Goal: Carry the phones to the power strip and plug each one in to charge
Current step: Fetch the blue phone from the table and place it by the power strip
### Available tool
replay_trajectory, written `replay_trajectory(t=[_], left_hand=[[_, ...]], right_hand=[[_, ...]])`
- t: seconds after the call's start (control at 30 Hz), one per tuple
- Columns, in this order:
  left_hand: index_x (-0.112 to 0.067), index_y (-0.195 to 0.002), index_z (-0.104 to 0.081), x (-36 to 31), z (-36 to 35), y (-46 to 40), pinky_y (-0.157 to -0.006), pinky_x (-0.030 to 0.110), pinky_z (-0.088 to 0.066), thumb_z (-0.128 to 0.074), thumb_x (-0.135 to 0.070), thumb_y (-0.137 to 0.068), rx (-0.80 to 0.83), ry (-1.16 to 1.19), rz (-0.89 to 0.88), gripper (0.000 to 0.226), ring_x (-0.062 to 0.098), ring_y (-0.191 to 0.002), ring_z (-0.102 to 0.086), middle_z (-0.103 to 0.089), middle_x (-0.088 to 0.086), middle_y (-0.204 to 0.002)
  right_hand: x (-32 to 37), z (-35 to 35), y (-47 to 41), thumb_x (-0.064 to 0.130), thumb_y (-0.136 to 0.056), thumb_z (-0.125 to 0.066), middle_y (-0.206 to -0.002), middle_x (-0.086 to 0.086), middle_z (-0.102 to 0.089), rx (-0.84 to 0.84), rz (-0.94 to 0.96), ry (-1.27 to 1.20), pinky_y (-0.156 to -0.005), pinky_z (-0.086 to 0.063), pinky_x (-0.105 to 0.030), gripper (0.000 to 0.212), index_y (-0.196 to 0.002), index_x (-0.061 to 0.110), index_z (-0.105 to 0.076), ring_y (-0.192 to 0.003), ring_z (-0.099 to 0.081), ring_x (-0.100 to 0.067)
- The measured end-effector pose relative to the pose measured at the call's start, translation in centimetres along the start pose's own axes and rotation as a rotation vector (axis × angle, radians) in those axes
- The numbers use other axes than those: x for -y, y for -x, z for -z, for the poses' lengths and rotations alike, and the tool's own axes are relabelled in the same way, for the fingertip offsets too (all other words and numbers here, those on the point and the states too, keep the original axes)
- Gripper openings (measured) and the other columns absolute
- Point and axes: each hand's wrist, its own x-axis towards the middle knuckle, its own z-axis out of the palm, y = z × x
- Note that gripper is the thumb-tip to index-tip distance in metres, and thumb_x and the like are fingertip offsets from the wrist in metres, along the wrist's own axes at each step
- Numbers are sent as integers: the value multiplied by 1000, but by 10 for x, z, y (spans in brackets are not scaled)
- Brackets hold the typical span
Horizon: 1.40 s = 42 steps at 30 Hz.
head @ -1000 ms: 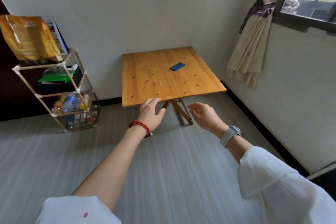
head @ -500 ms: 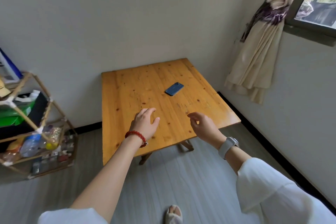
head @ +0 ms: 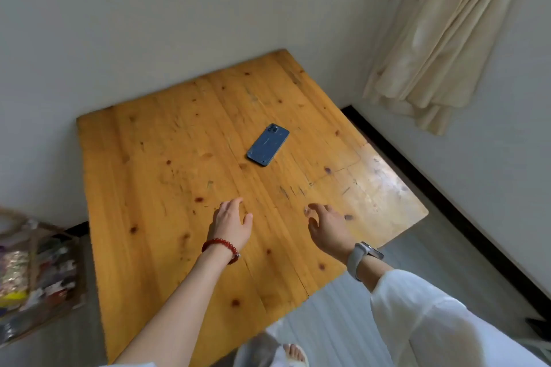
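A blue phone [head: 267, 145] lies face down near the middle of a square wooden table [head: 155, 176], its camera end pointing away from me. My left hand [head: 231, 223], with a red bead bracelet at the wrist, hovers over the table nearer to me than the phone, fingers loosely apart and holding nothing. My right hand [head: 326, 225], with a grey watch on the wrist, hangs beside it at the same depth, fingers spread and curled slightly, also holding nothing. No power strip or cable shows in this view.
The table stands against a pale wall in a corner. A cream curtain [head: 432, 48] hangs at the upper right. A wooden shelf rack [head: 35, 274] with bottles and packets is at the left. My sandalled foot [head: 293, 353] is on the grey floor below the table's near edge.
I have walked up to the table: it and the phone now fill the view. Both hands have moved forward over the tabletop toward the phone, still holding nothing.
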Motion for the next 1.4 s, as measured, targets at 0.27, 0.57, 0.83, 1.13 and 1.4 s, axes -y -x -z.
replay_trajectory(t=[0.27,0.57,0.83,1.13,1.4], left_hand=[[-10,-140,-20,-1,-43,-150,-105,44,-30,-50,-35,-86,74,-113,15,66,33,-131,-23,-26,13,-146],[-7,-134,-28,-26,-73,-241,-97,48,-28,-69,-53,-64,-101,-243,-60,92,33,-120,-30,-31,14,-136],[-7,-125,-35,-35,-68,-240,-94,46,-37,-73,-41,-61,5,-127,-122,83,33,-114,-40,-43,16,-125],[-16,-132,-29,-68,-80,-107,-92,37,-43,-74,-39,-63,255,48,-246,85,26,-116,-44,-45,9,-127],[-19,-122,-36,-164,-141,76,-83,28,-44,-73,-43,-59,501,-34,-771,77,17,-103,-49,-50,0,-112]], right_hand=[[-24,-45,-104,42,-94,-34,-155,-3,20,206,-142,256,-110,-2,-66,66,-142,35,11,-142,17,-31],[-32,-57,-134,68,-83,-26,-136,0,44,311,-185,332,-105,8,-69,81,-137,36,26,-135,33,-34],[-31,-46,-131,42,-92,-39,-152,1,27,257,-191,184,-109,6,-66,70,-142,37,9,-139,26,-29],[-40,22,-64,34,-95,-42,-109,-2,-64,-145,-517,-1193,-86,-46,-32,33,-118,15,-55,-108,-55,-16],[-116,38,130,9,-90,-46,-93,-8,-67,-727,-571,-1517,-65,-56,-22,13,-93,10,-59,-80,-66,-17]])
